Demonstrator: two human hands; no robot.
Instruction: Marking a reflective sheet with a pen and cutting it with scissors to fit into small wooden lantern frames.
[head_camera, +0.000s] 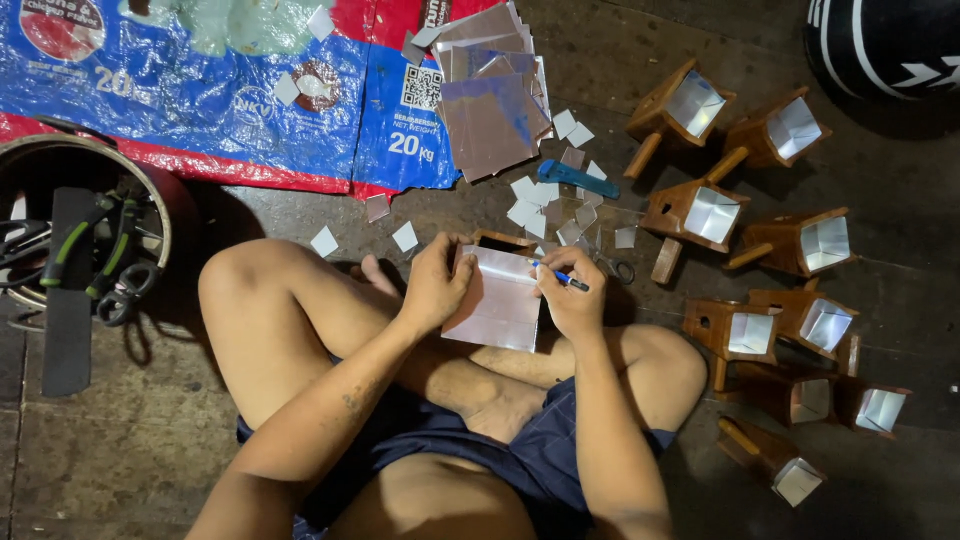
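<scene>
Both hands (500, 285) bent over sheet (500, 300) (pen (562, 277) gripped).

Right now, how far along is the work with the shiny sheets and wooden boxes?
Done: about nine brown wooden handled boxes already hold shiny lining. In hand: the left hand steadies a silver sheet while the right hand marks it with a blue pen. Left: a stack of uncut sheets.
</scene>
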